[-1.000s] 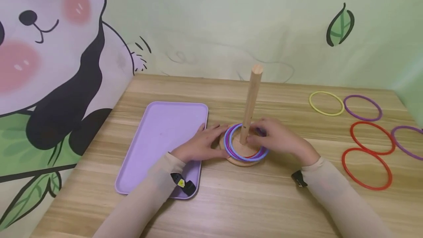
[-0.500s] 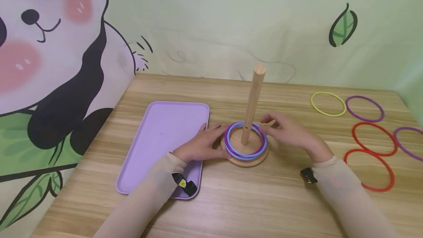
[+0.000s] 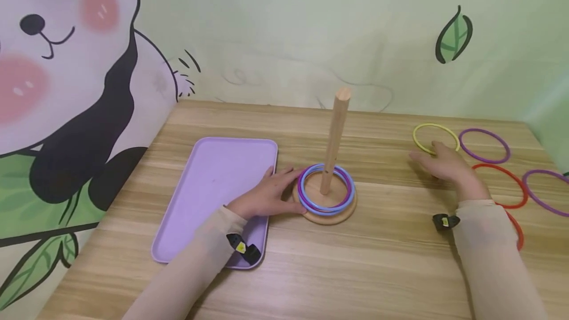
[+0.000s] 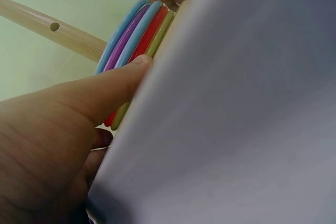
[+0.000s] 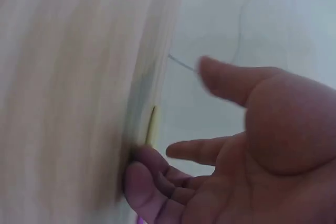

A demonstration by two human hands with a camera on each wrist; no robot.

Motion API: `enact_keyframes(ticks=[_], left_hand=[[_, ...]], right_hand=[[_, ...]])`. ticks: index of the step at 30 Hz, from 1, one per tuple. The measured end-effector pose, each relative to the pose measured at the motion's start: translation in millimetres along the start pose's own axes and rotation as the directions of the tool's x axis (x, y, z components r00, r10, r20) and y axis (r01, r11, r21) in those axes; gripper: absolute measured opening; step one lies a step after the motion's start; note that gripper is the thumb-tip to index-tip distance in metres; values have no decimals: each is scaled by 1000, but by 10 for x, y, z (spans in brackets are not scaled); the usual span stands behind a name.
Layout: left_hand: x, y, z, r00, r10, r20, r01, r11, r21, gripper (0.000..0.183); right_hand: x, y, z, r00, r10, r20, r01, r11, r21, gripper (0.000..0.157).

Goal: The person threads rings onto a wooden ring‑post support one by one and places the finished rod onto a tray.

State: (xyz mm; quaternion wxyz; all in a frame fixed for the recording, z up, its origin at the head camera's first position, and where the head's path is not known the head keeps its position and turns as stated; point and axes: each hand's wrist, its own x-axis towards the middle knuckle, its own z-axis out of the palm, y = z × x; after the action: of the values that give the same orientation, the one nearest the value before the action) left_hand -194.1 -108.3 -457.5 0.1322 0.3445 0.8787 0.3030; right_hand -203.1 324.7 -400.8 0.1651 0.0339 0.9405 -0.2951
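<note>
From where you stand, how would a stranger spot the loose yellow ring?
On the table, find the upright peg; look right, toward the far edge. By the right hand lies the yellow ring, the only yellow one among loose red rings and purple rings.

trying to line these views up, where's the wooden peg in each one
Head: the wooden peg stands just right of centre.
Left wrist: upper left, slanting down toward the stacked rings.
Right wrist: not in it.
Shared landmark: the right hand, right of centre in the head view, at the top edge in the left wrist view, large at lower right in the right wrist view.
</note>
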Motion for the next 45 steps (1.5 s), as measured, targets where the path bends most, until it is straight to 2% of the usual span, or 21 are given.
enact_keyframes(ticks=[3, 7, 11, 17, 25, 29, 34, 38, 40, 42, 45], left_hand=[[-22, 12, -7, 1000, -4, -1, 4, 1000, -10, 99], [-36, 44, -20, 1000, 11, -7, -11, 1000, -21, 97], [-31, 58, -32, 999, 36, -4, -36, 999, -16, 95], [-21, 58, -36, 999, 39, -3, -39, 999, -14, 94], [8, 41, -5, 1000, 14, -4, -14, 1000, -13, 96], [25, 58, -20, 1000, 30, -8, -30, 999, -10, 97], [1, 31, -16, 1000, 21, 0, -21, 1000, 5, 97], [-41, 11, -8, 1000, 5, 3, -5, 1000, 12, 97], [-51, 11, -8, 1000, 8, 0, -8, 1000, 10, 96], [-52, 18, -13, 1000, 15, -9, -15, 1000, 5, 95], [-51, 24, -21, 1000, 25, -11, -25, 1000, -1, 95]], right_hand=[[37, 105, -35, 1000, -5, 14, 5, 1000, -22, 102], [35, 192, -65, 1000, -25, 7, 25, 999, -35, 97], [2, 219, -60, 999, -40, -6, 40, 998, -46, 81], [20, 185, 1, 987, -162, -14, 161, 985, -67, 50], [51, 258, 6, 961, -274, -47, 269, 960, -79, 29], [37, 285, -22, 953, -294, -67, 283, 949, -138, 32], [24, 224, 7, 953, -299, -51, 290, 947, -138, 27], [39, 168, 58, 920, -392, -18, 382, 905, -187, 14], [50, 162, 82, 901, -434, -1, 423, 879, -220, 12], [57, 159, 102, 892, -451, 7, 441, 868, -229, 11], [68, 155, 135, 903, -430, -9, 422, 889, -179, 9]])
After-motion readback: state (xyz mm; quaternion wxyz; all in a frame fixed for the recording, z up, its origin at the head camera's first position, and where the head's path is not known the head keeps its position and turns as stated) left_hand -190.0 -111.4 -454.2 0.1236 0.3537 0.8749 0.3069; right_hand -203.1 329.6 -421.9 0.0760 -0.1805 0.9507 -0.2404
